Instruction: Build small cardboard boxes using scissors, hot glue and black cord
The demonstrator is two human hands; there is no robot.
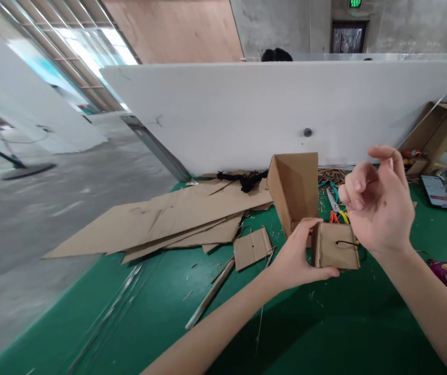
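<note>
My left hand (299, 255) grips a small cardboard box piece (338, 246) from its left side and underneath, just above the green table (325, 333). A dark cord (346, 242) runs across the piece's front. My right hand (380, 203) is raised above and right of it, fingers curled with thumb and forefinger pinched together; what they pinch is too thin to make out. A taller folded cardboard box (294, 187) stands right behind the small piece.
Flat cardboard sheets (176, 219) lie at the left, a small holed scrap (251, 248) and a metal ruler (210, 294) in front of them. Scissors and pliers (335, 205), black cord (245, 179), a phone (436, 191), a white partition (247, 109), another person's head beyond it.
</note>
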